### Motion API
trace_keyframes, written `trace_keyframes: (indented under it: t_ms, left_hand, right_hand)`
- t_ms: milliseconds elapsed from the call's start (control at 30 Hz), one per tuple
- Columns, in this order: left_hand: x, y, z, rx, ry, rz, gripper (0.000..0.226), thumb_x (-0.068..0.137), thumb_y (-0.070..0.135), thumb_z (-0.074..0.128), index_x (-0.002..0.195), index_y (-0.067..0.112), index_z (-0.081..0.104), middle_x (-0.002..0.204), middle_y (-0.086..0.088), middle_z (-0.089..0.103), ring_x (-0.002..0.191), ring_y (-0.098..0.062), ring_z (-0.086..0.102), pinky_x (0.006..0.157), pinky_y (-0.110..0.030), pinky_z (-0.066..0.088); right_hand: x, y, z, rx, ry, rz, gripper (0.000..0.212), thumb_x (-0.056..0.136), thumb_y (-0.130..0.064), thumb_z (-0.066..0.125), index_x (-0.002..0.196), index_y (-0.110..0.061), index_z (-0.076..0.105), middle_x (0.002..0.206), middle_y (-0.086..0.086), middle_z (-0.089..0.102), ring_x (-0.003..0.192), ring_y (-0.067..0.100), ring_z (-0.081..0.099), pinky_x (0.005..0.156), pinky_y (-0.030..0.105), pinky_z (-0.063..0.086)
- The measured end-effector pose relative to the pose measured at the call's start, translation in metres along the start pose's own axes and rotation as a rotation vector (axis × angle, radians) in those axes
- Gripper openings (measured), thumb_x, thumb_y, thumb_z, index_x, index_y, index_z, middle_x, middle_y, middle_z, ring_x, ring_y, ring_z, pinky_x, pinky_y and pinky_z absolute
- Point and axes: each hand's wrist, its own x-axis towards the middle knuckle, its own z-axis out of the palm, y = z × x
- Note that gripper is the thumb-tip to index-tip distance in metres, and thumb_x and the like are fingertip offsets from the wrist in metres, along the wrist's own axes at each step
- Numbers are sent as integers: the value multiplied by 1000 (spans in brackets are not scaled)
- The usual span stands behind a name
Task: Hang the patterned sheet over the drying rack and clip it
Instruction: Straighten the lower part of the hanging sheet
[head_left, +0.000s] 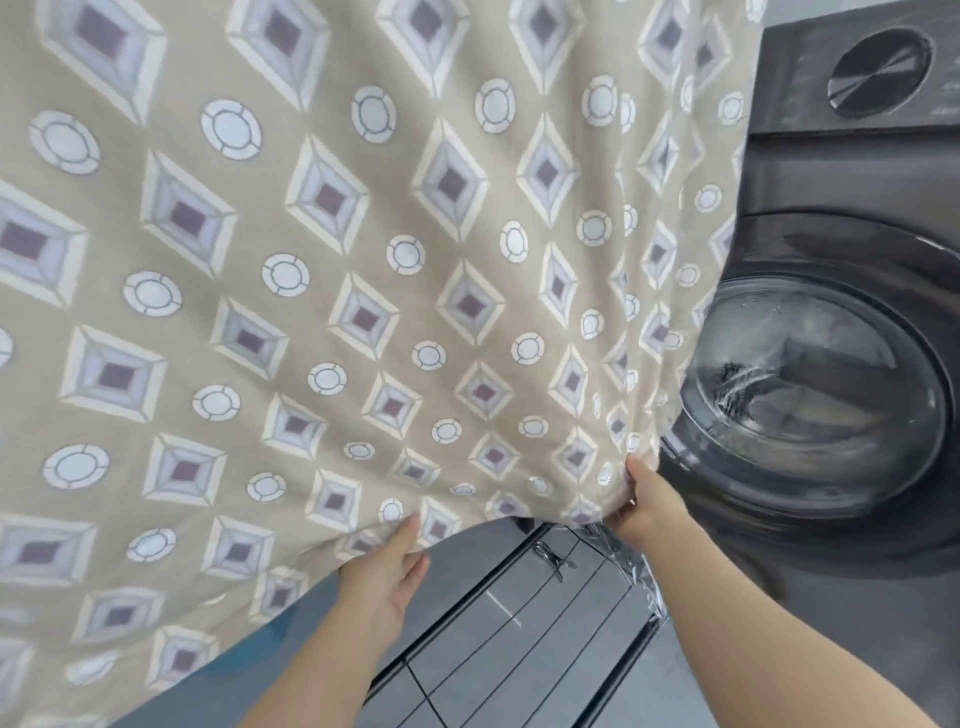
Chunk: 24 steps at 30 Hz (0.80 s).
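Beige diamond-and-circle patterned sheet (363, 260) hangs stretched: left hand (384, 569) and right hand (644, 504) each pinch its hem, apparently to spread it over the dark wire drying rack (524, 639) below both grips.

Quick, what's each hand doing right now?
Left hand: grips the lower edge of the patterned sheet.
Right hand: grips the same sheet's bunched edge.

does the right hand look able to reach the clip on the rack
Probably yes: the clip lies uncovered on the drying rack just below the right hand. But that hand grips the sheet, so it must let go first.
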Motion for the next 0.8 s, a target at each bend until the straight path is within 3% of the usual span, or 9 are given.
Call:
trace_keyframes:
  t_ms: [200, 367, 467, 567, 700, 800]
  left_hand:
    - [-1, 8, -22, 28, 95, 45, 32, 83, 11, 69, 110, -2, 58, 88, -2, 59, 96, -18, 56, 92, -25, 43]
    - [1, 14, -49, 36, 121, 38, 34, 83, 12, 69, 113, -3, 59, 91, -2, 59, 99, -18, 55, 94, -24, 42]
    - [-2, 12, -54, 51, 14, 8, 25, 86, 12, 65, 108, 0, 61, 93, 0, 61, 104, -18, 55, 97, -28, 42]
    - [-3, 13, -60, 44, -38, 2, 16, 89, 17, 62, 101, 7, 61, 100, 3, 61, 109, -18, 56, 105, -34, 40]
    - [-12, 17, -74, -49, -50, 9, 23, 90, 16, 60, 111, 8, 59, 111, 6, 58, 114, -19, 55, 105, -35, 40]
    - [-22, 10, -93, -198, -45, 1, 24, 89, 19, 60, 112, 13, 56, 119, 4, 59, 112, -18, 56, 97, -34, 41]
  right_hand:
    - [9, 48, 27, -94, -27, 66, 32, 87, -31, 63, 114, -14, 64, 110, 4, 69, 102, 25, 65, 93, 47, 50]
    - [4, 57, 22, -70, 91, 52, 22, 89, -31, 61, 107, -19, 57, 109, 4, 63, 75, 21, 60, 66, 39, 50]
    - [-11, 64, 21, 17, -12, 69, 27, 89, -38, 60, 109, -20, 57, 107, 2, 63, 80, 21, 61, 59, 35, 49]
    - [-22, 78, 20, 49, -194, 74, 36, 88, -47, 57, 113, -21, 60, 107, 1, 66, 96, 22, 62, 69, 31, 50]
    - [-31, 95, 25, -98, -232, 99, 11, 92, -29, 55, 101, -22, 57, 87, -4, 61, 80, 13, 54, 72, 29, 41]
    - [-37, 101, 28, -58, -228, 101, 16, 91, -34, 55, 103, -24, 57, 87, -5, 60, 80, 13, 54, 77, 30, 41]
